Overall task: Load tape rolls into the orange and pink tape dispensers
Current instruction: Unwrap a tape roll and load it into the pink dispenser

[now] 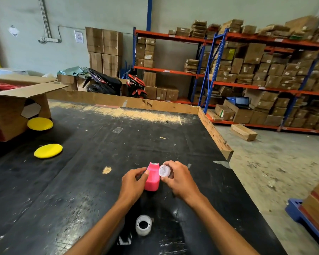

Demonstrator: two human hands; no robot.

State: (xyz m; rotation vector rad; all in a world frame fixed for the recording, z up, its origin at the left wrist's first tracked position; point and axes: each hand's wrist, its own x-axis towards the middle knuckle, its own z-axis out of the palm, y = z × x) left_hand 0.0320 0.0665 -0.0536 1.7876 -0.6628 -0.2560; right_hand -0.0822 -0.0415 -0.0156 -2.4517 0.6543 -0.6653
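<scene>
A pink tape dispenser (152,178) stands on the black table (92,162), its cutter end pointing away from me. My left hand (133,183) grips its left side with thumb and fingers. My right hand (179,178) holds a clear tape roll (164,170) just to the right of the dispenser's open top, the roll's flat face turned toward me. A second clear tape roll (143,225) lies on the table between my forearms. No orange dispenser is in view.
Two yellow round pads (48,150) (40,123) lie at the table's left, next to an open cardboard box (13,107). A wooden rim (215,133) borders the table's far and right edges. Shelves of cartons (265,74) stand beyond; a blue pallet (302,216) sits at right.
</scene>
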